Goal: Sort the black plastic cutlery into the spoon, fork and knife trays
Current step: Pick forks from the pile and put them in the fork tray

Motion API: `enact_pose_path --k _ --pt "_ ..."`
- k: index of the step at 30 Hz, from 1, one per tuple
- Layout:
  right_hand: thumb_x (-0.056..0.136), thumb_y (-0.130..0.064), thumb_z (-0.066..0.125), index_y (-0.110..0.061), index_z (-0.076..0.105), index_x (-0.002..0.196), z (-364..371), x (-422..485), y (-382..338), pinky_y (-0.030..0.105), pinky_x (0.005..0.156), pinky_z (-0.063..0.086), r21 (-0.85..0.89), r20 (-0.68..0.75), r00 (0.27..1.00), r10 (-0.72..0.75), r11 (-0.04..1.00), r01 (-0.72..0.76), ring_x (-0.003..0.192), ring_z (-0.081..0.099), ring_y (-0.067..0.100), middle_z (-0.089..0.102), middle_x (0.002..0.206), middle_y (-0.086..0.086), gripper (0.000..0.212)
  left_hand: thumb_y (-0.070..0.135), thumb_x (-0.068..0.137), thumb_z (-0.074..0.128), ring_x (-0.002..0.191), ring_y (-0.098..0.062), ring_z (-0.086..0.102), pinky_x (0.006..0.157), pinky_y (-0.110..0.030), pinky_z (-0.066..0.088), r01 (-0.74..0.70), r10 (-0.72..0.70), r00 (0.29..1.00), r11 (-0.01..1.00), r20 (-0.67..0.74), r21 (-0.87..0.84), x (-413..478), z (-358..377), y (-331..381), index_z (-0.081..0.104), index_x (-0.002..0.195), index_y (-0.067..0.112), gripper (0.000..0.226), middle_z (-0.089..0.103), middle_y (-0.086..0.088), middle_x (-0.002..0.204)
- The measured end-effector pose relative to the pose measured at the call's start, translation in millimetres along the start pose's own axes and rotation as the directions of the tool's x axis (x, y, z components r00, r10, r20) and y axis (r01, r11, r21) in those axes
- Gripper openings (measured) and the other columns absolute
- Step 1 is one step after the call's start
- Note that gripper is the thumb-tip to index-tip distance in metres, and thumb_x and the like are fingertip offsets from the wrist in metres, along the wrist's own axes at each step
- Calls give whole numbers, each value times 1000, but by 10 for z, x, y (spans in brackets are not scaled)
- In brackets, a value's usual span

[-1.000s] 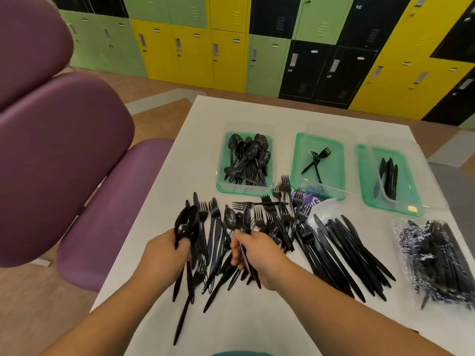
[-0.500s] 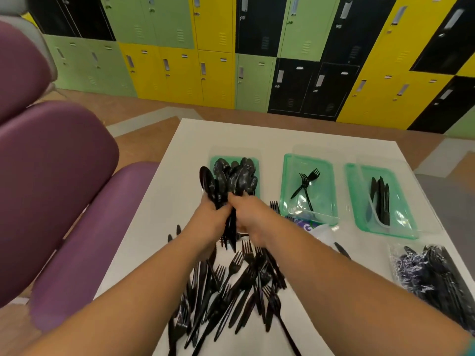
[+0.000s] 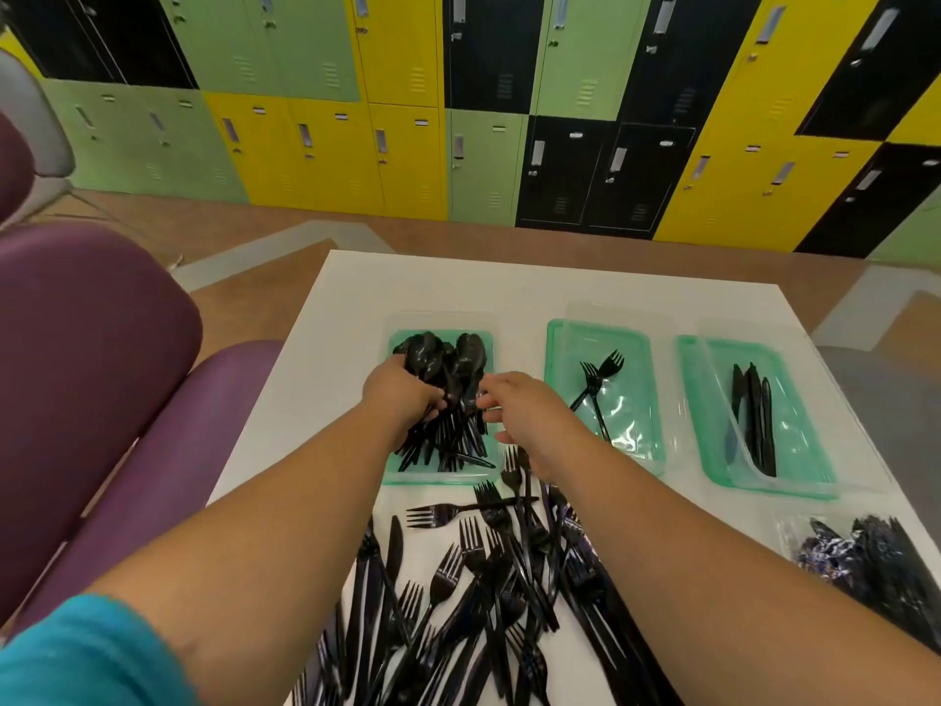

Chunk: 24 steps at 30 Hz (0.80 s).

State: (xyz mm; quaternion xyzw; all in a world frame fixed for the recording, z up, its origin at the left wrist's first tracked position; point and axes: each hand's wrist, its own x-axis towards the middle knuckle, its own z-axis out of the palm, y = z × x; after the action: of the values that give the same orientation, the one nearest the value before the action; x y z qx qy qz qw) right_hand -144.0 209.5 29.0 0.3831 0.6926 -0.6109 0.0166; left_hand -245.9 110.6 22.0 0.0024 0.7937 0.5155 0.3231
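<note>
Over the far-left tray [image 3: 389, 476], both my arms reach forward across the white table [image 3: 315, 379]. My left hand [image 3: 402, 400] is curled around a bunch of black spoons [image 3: 448, 364], fingers wrapped over the handles, the bowls pointing to the far side above the tray. More spoon handles lie in the tray under that hand. My right hand [image 3: 524, 410] sits just right of the bunch, fingers loosely spread and bent, touching the handles at most with the fingertips; I cannot tell whether it grips anything. The middle tray [image 3: 555, 349] holds two forks [image 3: 596, 384], and the right tray [image 3: 687, 359] holds a few knives [image 3: 753, 415]. Near me, under my forearms, lies a loose heap of forks and knives [image 3: 483, 578]. At the near right sits a clear bag of cutlery [image 3: 865, 557].
</note>
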Motion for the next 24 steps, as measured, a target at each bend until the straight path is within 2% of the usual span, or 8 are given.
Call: enact_pose_path --k 3,5,8,11,15,17,20,24 --pt "100 -32 41 -17 58 110 -22 1 52 35 88 49 23 -22 999 -50 998 50 91 59 13 63 101 -1 24 6 75 76 109 -34 59 91 -40 52 -79 127 986 928 -109 363 -12 -23 -31 36 142 18 79 58 -15 125" --pt "100 -29 41 -17 59 111 -29 -20 77 29 81 48 52 -33 997 -75 996 77 87 58 10 63 97 -3 24 10 75 77 111 -33 57 90 -35 51 -130 201 973 881 -111 455 -56 -27 -55 32 145 19 83 55 -15 130" --pt "100 -24 42 -17 61 106 -54 -95 96 26 78 46 77 -66 992 -110 990 115 82 58 9 63 91 -6 20 9 81 69 112 -30 56 79 -25 41 -206 297 950 828 -97 521 -140 -31 -93 37 142 16 69 53 -15 131" --pt "97 -24 48 -19 61 95 -131 -189 160 25 70 46 15 -123 977 -176 984 179 74 59 8 64 86 -5 14 14 86 64 114 -26 54 83 -24 39 -271 365 927 818 -92 508 -240 -75 -153 43 138 18 56 48 -11 136" --pt "90 -27 61 -13 65 84 -212 -377 393 22 57 42 -322 -104 975 -196 934 154 60 57 10 64 72 -3 16 18 90 59 116 -13 52 96 -25 41 -468 535 843 779 -53 416 -559 -182 -333 55 125 24 36 54 3 127" --pt "87 -28 65 -13 66 85 -168 -460 552 20 56 41 -566 -30 985 -167 815 121 65 57 9 64 74 -3 15 14 90 58 104 -6 56 92 -23 45 -552 606 795 738 -24 388 -778 -216 -446 61 116 25 28 60 8 113" --pt "86 -29 66 -10 63 95 -47 -564 739 29 73 49 -763 -17 986 -165 639 94 89 63 21 67 94 7 22 14 90 59 88 3 58 77 -10 42 -515 547 835 745 52 424 -1017 -251 -686 66 103 29 20 62 17 93" --pt "87 -37 64 -8 54 117 23 -698 863 31 83 47 -726 -129 981 -145 687 6 104 60 26 64 111 11 43 21 90 60 84 -3 60 80 -17 47 -341 321 936 729 143 594 -1183 -283 -1023 68 94 26 10 65 14 87"
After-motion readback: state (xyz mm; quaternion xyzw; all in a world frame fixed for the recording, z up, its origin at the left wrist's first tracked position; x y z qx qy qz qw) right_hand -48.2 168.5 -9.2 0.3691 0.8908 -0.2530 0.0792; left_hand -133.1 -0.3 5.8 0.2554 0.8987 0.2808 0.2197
